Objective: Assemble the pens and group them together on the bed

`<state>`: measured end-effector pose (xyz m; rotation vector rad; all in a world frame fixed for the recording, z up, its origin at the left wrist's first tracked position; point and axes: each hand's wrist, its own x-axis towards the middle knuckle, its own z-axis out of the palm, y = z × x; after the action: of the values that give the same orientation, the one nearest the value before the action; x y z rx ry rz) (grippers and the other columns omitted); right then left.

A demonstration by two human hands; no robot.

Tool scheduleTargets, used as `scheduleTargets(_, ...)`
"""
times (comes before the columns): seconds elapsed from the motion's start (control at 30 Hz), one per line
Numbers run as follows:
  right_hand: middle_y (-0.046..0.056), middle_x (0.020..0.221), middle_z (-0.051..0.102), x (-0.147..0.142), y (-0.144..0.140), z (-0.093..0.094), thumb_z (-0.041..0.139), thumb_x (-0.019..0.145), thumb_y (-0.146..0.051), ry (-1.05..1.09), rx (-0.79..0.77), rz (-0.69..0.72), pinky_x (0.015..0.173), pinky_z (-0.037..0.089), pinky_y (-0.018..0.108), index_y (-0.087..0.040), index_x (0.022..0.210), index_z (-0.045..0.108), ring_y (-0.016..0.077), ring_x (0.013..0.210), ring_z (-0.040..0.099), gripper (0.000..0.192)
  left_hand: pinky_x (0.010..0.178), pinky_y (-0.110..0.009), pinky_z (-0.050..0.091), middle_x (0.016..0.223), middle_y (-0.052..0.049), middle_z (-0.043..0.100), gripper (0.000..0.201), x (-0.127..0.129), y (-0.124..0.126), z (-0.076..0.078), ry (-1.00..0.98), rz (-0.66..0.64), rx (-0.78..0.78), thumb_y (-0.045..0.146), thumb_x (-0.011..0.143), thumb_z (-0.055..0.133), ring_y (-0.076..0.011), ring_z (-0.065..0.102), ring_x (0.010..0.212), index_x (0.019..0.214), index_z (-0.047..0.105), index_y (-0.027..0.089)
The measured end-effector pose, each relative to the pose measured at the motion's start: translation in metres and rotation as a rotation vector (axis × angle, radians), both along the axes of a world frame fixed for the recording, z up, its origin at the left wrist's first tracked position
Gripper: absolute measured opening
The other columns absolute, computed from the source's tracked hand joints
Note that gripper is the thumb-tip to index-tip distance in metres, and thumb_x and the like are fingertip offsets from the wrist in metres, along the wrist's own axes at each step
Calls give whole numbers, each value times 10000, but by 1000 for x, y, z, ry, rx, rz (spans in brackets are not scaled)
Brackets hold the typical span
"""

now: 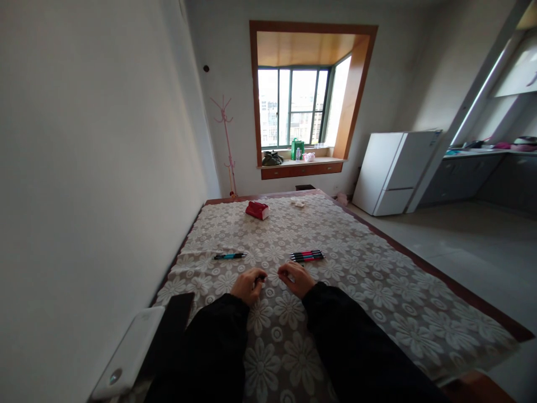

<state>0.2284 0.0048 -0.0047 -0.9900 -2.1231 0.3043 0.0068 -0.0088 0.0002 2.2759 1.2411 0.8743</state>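
Note:
My left hand (pixel 249 284) rests on the patterned tablecloth with its fingers curled in. A dark patch shows at its fingertips, perhaps shadow; I make out no object in it. Close beside it, my right hand (pixel 296 279) also lies with fingers curled, apart from the left, and nothing shows in it. Just beyond the right hand is a row of several black and red pens (pixel 307 256), side by side. A single blue and black pen (pixel 230 256) lies farther out, ahead and left of my left hand.
The floral tablecloth (pixel 277 334) covers a long table against the left wall. A red tissue pack (pixel 257 210) and small white items (pixel 297 203) lie toward the far end. At the near left are a white device (pixel 130 352) and a black flat object (pixel 170 330).

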Motion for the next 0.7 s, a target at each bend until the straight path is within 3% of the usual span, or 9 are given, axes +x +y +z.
scheduleTargets(0.7, 32, 743, 610, 3, 2, -5, 562, 851, -203, -146, 50, 25, 701, 435, 271, -200, 833, 615, 164, 735, 562, 57, 850, -281, 465, 944, -37, 648, 359, 2, -1, -1, -4, -114, -15, 71, 798, 404, -151, 600, 896, 1074, 597, 195)
